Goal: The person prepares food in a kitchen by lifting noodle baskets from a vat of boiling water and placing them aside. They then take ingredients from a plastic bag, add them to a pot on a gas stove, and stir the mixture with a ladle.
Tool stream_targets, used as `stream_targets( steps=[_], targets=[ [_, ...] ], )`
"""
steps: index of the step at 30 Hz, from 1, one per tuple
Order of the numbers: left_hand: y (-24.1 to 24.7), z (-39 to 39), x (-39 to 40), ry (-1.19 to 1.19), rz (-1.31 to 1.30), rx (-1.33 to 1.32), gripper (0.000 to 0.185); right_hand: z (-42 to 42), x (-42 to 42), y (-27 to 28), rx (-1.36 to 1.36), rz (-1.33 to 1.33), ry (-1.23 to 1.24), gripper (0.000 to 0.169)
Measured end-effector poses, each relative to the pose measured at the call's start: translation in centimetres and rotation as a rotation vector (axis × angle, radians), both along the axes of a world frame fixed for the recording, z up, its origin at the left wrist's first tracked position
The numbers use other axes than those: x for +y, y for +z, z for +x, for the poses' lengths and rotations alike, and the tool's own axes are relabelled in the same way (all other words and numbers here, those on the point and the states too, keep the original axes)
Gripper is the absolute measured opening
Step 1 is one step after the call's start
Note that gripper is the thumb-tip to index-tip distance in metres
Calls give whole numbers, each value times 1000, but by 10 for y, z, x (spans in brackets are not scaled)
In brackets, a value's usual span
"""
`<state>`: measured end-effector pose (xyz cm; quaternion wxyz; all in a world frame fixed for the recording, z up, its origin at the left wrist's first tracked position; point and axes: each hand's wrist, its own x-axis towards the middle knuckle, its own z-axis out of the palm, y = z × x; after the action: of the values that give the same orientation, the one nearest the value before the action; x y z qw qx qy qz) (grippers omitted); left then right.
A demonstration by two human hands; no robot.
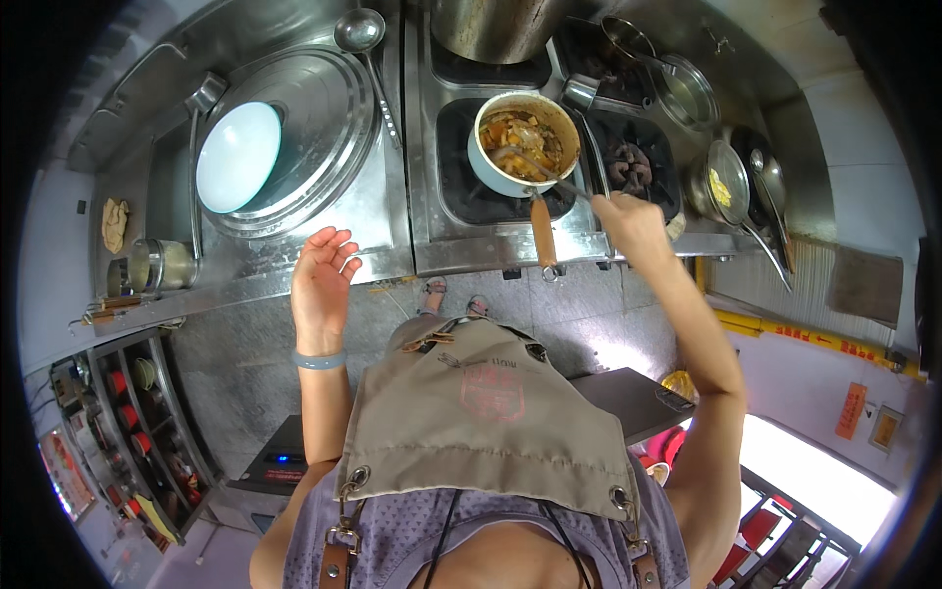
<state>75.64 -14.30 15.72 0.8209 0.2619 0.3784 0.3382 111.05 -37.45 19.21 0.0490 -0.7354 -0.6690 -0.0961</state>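
Observation:
My right hand [628, 224] grips the handle of a metal spoon [567, 187], whose bowl end dips into a light-blue saucepan [494, 177] on the front left burner. Inside the pan is a brown stew [526, 140] with chunks and broth. The pan's wooden handle [543, 234] points toward me, with no hand on it. My left hand [322, 276] hovers empty near the counter's front edge, palm up, fingers loosely curled and a little apart. Beyond it, a white bowl [239, 157] leans tilted on a large round steel lid [324, 140].
A tall steel pot [500, 29] stands behind the saucepan. A ladle [360, 31] lies beside the lid. At right, a strainer [725, 180] with yellow bits rests over a container. Steel canisters [165, 265] stand at far left. A long-handled steel dipper [581, 93] lies between the burners.

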Motion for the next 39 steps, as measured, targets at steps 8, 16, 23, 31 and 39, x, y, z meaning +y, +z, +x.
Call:
stream_targets(
  steps=[8, 16, 23, 31, 39],
  targets=[
    [-12, -1, -4, 4, -37, -25, 23, 27, 0, 58, -103, -102, 30, 10],
    [-12, -6, -7, 20, -39, -19, 24, 36, 35, 7, 20, 95, 84, 8],
    [-10, -4, -5, -5, -39, -47, 24, 7, 29, -48, -160, -186, -186, 24],
    [-18, -3, 0, 2, -50, -42, 24, -28, 43, 12, 141, -98, -329, 6],
    [-22, -4, 6, -18, -57, -47, 25, -7, 51, -11, 41, 50, -294, 5]
  ],
)
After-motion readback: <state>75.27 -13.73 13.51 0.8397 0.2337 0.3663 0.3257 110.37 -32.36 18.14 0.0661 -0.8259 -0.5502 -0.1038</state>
